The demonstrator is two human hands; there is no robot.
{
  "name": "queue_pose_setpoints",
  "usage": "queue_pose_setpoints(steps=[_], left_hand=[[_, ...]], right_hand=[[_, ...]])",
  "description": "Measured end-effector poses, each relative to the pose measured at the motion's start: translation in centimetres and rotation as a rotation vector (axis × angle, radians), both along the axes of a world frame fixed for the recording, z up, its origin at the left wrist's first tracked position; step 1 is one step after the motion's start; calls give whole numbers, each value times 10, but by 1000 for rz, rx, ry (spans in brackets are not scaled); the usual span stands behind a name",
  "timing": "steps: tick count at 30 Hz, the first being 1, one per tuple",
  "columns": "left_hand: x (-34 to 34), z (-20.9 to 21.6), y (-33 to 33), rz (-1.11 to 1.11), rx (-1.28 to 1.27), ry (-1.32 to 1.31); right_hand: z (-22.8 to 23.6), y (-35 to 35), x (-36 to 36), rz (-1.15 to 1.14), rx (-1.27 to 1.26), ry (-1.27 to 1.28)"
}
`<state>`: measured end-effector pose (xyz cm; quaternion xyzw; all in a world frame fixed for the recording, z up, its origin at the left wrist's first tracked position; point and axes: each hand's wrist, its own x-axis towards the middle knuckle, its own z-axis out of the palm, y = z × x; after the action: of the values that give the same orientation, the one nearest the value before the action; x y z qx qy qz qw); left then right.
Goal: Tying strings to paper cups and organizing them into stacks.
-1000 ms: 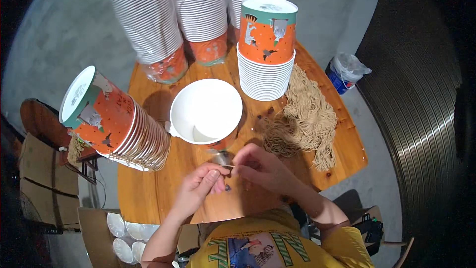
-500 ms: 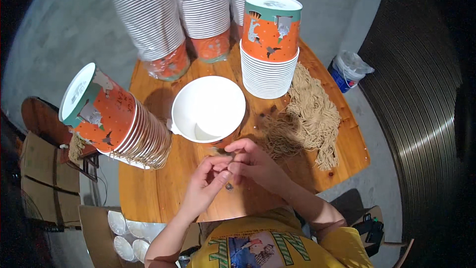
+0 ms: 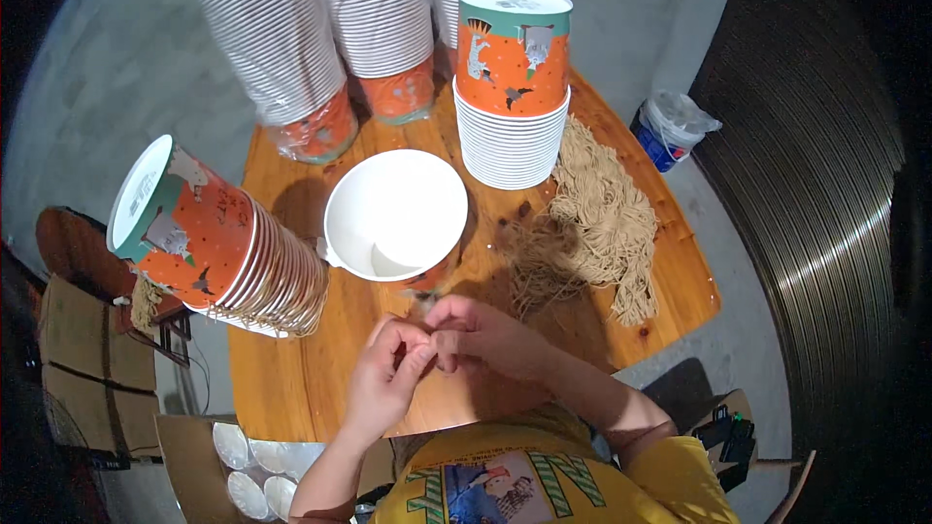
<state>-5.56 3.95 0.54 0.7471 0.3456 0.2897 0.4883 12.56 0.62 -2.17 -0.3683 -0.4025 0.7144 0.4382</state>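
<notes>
Near the table's front edge, my left hand [image 3: 390, 374] and my right hand [image 3: 495, 340] meet with their fingertips pinched together. Whatever lies between the fingers is hidden or too small to make out. Just beyond them stands one paper bucket [image 3: 374, 196], upright, its white inside facing up and a small white tab at its left rim. To the right lies a loose pile of tan string [image 3: 604, 223]. At the left, a stack of orange and green printed buckets [image 3: 209, 223] leans over, with tan strings hanging along its rims.
Behind the single bucket is an upside-down bucket stack [image 3: 515, 87]. Tall plastic-wrapped bucket stacks [image 3: 277, 39] line the back of the wooden table [image 3: 320, 378]. A blue and white pail [image 3: 673, 126] is on the floor at right. A cardboard box [image 3: 194, 456] with white containers sits lower left.
Both hands have shifted slightly left and nearer to me, fingertips still together. The whole view has moved a little; the buckets and string keep their places on the table.
</notes>
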Motion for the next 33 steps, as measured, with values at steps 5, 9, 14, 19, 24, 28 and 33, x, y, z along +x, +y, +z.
queue_pose_setpoints(steps=[5, 9, 14, 19, 24, 28, 33], left_hand=[[1, -2, 6, 106, 282, 18], [6, 4, 23, 153, 767, 140], [20, 17, 44, 218, 966, 301], [23, 17, 49, 138, 951, 352], [23, 16, 50, 123, 936, 331], [23, 20, 49, 113, 900, 325], [23, 31, 62, 42, 785, 340]], right_hand=[[-5, -3, -7, -134, 153, -113], [-9, 1, -13, -465, 403, -307], [-6, 16, -11, -657, 321, -450], [-7, 25, -15, -692, 304, -477], [-13, 32, -16, -705, 302, -442], [-11, 35, -16, -722, 323, -413], [-14, 38, -13, -709, 344, -353]])
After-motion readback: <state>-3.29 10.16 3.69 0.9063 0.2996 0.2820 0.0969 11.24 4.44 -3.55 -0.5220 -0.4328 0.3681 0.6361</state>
